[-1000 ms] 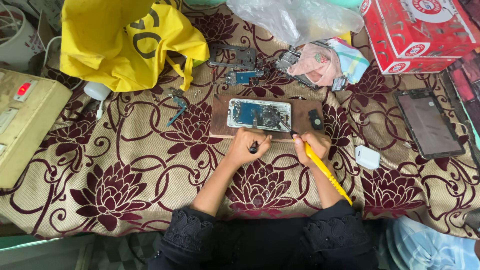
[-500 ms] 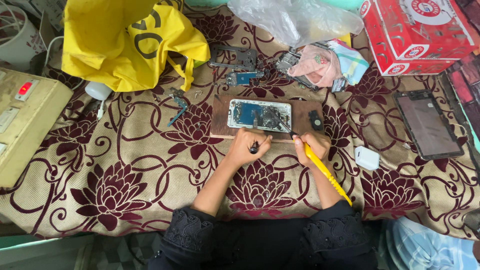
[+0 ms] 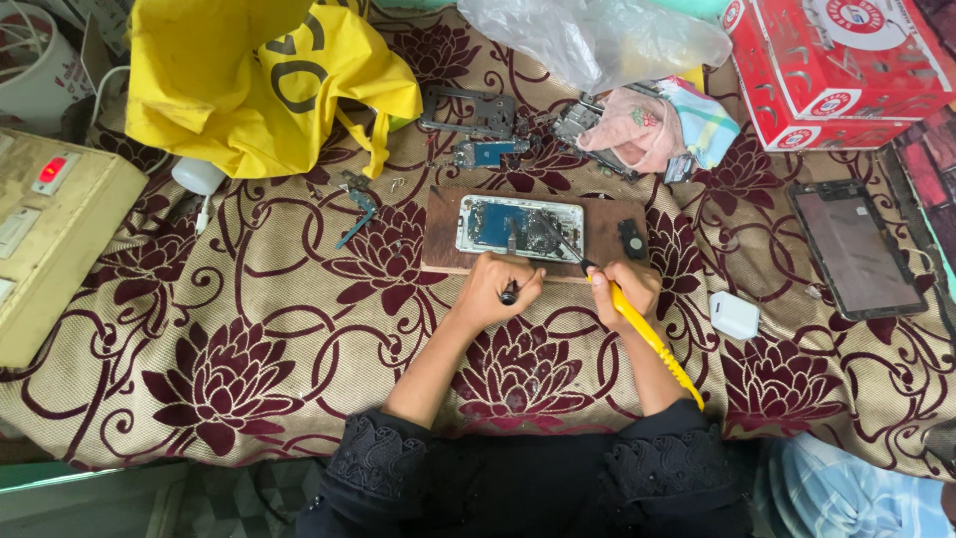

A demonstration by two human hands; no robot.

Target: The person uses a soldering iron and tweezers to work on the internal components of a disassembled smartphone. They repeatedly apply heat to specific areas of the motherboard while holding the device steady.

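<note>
An opened phone (image 3: pixel 518 226) with its insides bared lies on a brown wooden board (image 3: pixel 438 239) on the patterned cloth. My right hand (image 3: pixel 625 289) grips a yellow-handled soldering iron (image 3: pixel 652 341) whose thin tip reaches onto the phone's right half. My left hand (image 3: pixel 495 291) rests at the board's near edge, closed on a small dark tool (image 3: pixel 509 293). A small black part (image 3: pixel 631 238) sits on the board's right end.
A yellow bag (image 3: pixel 239 80), a clear plastic bag (image 3: pixel 597 40), a red box (image 3: pixel 846 60), loose phone frames (image 3: pixel 473 115), a dark phone screen (image 3: pixel 856 249), a white charger block (image 3: pixel 735 315) and a beige switchboard (image 3: pixel 50 229) surround the board.
Both hands stay at the board's near edge with the same tools; the soldering iron's tip has hardly shifted over the phone.
</note>
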